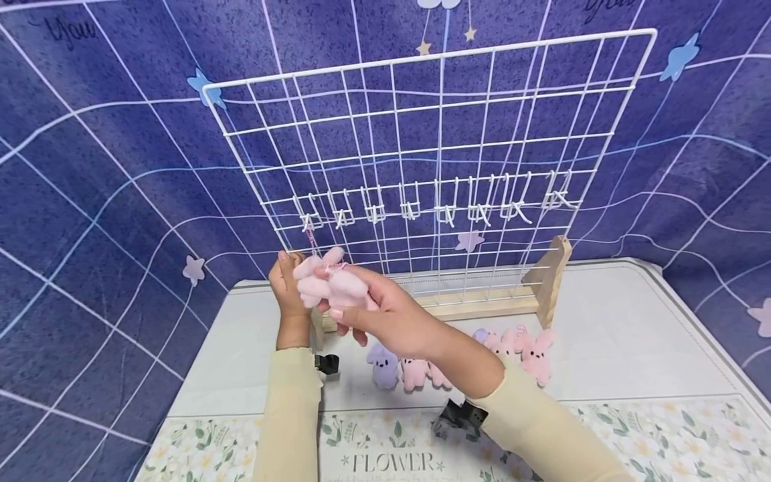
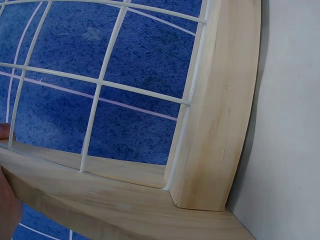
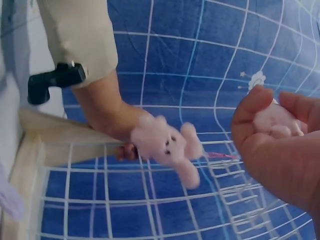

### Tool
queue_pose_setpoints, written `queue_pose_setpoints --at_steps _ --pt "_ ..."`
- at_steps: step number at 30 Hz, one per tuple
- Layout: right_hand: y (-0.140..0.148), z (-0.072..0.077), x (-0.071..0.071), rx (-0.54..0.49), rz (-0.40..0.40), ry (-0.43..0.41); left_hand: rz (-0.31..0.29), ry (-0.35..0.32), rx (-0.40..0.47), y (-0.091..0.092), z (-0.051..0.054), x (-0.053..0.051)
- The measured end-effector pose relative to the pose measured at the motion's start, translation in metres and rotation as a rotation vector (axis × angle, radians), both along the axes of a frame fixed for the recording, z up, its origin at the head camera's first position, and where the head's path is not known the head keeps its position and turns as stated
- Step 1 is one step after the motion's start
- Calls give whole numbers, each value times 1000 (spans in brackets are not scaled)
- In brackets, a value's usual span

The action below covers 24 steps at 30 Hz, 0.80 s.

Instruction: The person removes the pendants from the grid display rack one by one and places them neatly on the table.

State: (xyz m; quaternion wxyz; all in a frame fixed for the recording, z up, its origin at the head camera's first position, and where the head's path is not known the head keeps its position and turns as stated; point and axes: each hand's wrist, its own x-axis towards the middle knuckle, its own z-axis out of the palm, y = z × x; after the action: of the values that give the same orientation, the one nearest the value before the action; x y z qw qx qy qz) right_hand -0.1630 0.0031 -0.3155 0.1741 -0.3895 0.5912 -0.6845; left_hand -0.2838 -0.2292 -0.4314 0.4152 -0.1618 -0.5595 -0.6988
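My right hand (image 1: 394,321) holds a pink plush bunny (image 1: 349,286) between thumb and fingers, in front of the rack's lower left. In the right wrist view this held bunny (image 3: 276,120) is partly covered by the fingers. Another pink plush bunny (image 3: 162,142) hangs by a pink cord from the leftmost hook (image 1: 311,219). My left hand (image 1: 288,284) grips the left wooden part of the rack's stand; in the left wrist view its fingers show on both sides of the wooden bar (image 2: 100,195). The white wire grid rack (image 1: 442,110) leans back in its stand.
A row of white hooks (image 1: 446,213) hangs across the grid. On the table (image 1: 223,361) lie a purple plush toy (image 1: 384,367) and several pink plush bunnies (image 1: 536,358), partly behind my right forearm. A floral mat with lettering (image 1: 391,462) covers the table's front.
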Motion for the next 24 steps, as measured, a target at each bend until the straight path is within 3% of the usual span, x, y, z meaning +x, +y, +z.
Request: queue_pose_setpoints --at_steps 3,7,15,24 --pt "4 2 7 114 -59 124 -31 20 23 0 -2 -1" --pt "8 -1 12 202 -78 217 24 17 -22 0 -1 -2" --pt "17 -9 14 353 -138 286 79 -19 -49 2 2 0" --pt "22 -17 10 460 -226 425 67 3 -50 2 1 0"
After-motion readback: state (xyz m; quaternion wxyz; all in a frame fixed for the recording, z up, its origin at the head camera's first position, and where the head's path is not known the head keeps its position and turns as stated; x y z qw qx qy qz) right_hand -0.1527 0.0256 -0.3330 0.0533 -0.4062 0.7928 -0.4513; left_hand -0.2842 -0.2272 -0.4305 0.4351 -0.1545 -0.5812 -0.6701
